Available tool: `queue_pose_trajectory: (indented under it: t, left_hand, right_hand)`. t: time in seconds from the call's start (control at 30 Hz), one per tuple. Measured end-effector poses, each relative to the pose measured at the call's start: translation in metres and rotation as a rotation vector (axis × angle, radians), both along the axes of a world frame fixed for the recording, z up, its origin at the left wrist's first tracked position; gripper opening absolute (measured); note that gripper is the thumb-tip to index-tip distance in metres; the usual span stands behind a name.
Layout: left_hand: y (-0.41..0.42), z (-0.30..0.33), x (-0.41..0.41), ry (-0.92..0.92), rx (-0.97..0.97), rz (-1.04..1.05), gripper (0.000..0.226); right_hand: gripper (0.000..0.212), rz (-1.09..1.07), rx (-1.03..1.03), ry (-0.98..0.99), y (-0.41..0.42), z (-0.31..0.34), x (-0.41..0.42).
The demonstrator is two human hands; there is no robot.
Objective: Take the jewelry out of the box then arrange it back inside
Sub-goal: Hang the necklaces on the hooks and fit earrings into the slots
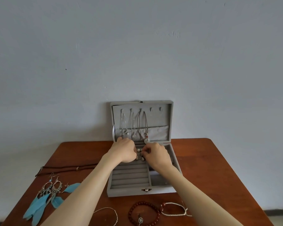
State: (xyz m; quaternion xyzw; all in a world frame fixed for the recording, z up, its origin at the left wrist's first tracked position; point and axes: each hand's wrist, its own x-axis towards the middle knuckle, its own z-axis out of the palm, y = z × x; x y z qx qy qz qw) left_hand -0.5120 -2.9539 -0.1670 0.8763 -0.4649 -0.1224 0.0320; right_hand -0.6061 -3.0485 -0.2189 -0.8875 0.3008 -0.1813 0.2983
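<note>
A grey, felt-lined jewelry box stands open on a reddish-brown wooden table, its lid upright against the pale wall; three necklaces, two of thin silvery chain and one of dark cord with a pale round pendant, hang from notches in the lid; the base shows padded ridged ring rows and square side compartments. Both hands meet over the far rows: the left hand and right hand have their fingers curled, pinching small rounded pieces that are too small to make out; the fingertips are mostly hidden. On the table lie blue feather earrings with silvery filigree hoops, a dark cord, a red beaded bracelet, a pale braided bracelet and a thin chain partly covered by the left forearm.
</note>
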Motion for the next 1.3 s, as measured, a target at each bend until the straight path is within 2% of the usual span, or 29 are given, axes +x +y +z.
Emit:
queue_pose_trajectory:
  t: [0.13,0.33,0.53,0.67,1.03,1.13,1.3]
  left_hand:
    - [0.0,0.008,-0.008,0.004,-0.022,-0.064,0.022]
    - [0.002,0.023,-0.006,0.21,0.03,-0.123,0.017]
    - [0.001,0.002,0.003,-0.048,0.101,-0.071,0.024]
    - [-0.004,-0.007,0.003,-0.082,0.066,-0.052,0.024]
    - [-0.011,-0.017,-0.006,-0.2,-0.069,-0.004,0.02]
    - [-0.01,-0.022,-0.008,-0.221,-0.14,-0.003,0.019]
    - [0.001,-0.032,-0.01,-0.191,-0.373,0.039,0.014]
  right_hand:
    - [0.02,0.013,0.029,-0.041,-0.001,-0.002,-0.006]
    - [0.02,0.054,0.032,-0.038,-0.004,-0.001,-0.011]
    - [0.024,0.068,-0.031,-0.058,0.003,-0.006,-0.013]
    - [0.025,0.077,-0.109,-0.053,0.008,-0.01,-0.016]
    - [0.026,0.065,-0.153,-0.051,0.014,-0.007,-0.019]
    - [0.027,0.075,-0.155,-0.046,0.015,-0.007,-0.022]
    - [0.03,0.082,-0.17,-0.047,0.016,-0.006,-0.025]
